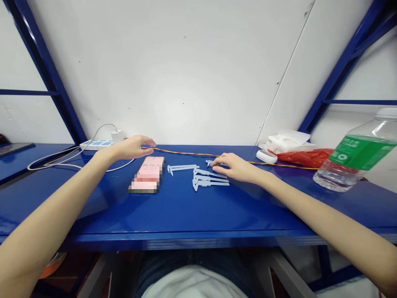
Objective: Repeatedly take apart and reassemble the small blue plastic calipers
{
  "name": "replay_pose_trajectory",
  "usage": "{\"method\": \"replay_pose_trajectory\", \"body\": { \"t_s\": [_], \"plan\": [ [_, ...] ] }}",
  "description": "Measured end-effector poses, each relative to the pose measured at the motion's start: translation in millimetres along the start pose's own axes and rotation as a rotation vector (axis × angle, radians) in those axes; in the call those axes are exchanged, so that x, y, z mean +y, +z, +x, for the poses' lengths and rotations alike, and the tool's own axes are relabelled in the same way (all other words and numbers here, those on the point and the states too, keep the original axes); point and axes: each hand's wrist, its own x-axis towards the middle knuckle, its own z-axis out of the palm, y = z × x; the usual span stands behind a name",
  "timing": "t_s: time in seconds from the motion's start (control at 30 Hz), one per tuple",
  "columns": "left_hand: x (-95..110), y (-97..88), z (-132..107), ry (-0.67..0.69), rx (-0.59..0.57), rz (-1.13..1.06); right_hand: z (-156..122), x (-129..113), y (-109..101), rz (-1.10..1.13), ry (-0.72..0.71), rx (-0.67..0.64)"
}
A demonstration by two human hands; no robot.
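My left hand (136, 146) hovers behind a phone (149, 174), holding nothing, its fingers stretched out and thumb apart. The phone lies flat with a timer on its pink screen, its lower part blurred out. My right hand (231, 165) is low over the table at a small pale-blue vernier caliper (209, 162). Its thumb and fingers are apart around that caliper and hide its beam; whether they touch it I cannot tell. In front lie more pale calipers: one on the left (182, 167) and two close together, an upper one (211, 173) and a lower one (212, 182).
A twisted red-yellow wire (186, 153) runs along the back of the blue table (192, 215). At back left is a power strip (96, 144) with a white cable. At right stand a water bottle (353, 157), a red bag (305, 156), tissues (287, 141) and a white oval device (266, 156).
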Motion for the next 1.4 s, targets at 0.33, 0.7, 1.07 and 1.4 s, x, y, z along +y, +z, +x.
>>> {"method": "replay_pose_trajectory", "body": {
  "t_s": [0.33, 0.7, 1.07, 1.4],
  "plan": [
    [1.9, -1.5, -0.9, 0.011, 0.015, -0.004, 0.7, 0.7, 0.4, 0.019, -0.004, -0.030],
    [3.3, 0.5, -0.2, 0.039, -0.007, 0.006, 0.7, 2.4, 1.2, 0.014, -0.010, -0.027],
    [55.2, 33.2, 3.2, 0.265, -0.033, 0.098, 3.8, 16.0, -1.1, -0.020, 0.074, 0.186],
    [82.3, 63.1, 14.3, 0.266, 0.031, 0.317, 3.9, 45.4, 6.3, -0.190, 0.218, 0.053]
  ]
}}
